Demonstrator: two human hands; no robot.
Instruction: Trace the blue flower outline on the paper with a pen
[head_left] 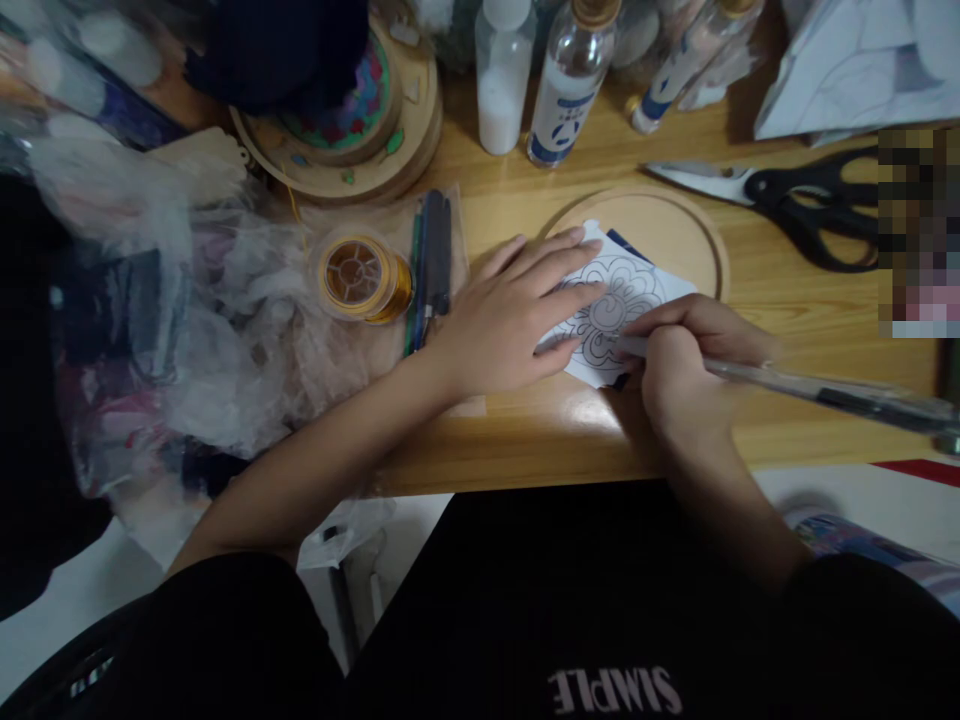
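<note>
A sheet of white paper (637, 285) printed with a flower pattern lies over a round wooden board (690, 235). Dark blue material shows at the paper's edges. My left hand (517, 310) rests flat with spread fingers on the left side of the paper. In my right hand (686, 370) is a clear-barrelled pen (810, 385), its tip on the lower part of the pattern. The pen's far end points right, past the table's edge area. My right fingers are closed around the pen near its tip.
Black-handled scissors (795, 195) lie at the right. Bottles (570, 90) stand at the back. Left of my hand are a spool of golden thread (364, 280), several pens (431, 250) and crumpled plastic bags (225, 330). A round wooden piece (420, 130) sits behind them.
</note>
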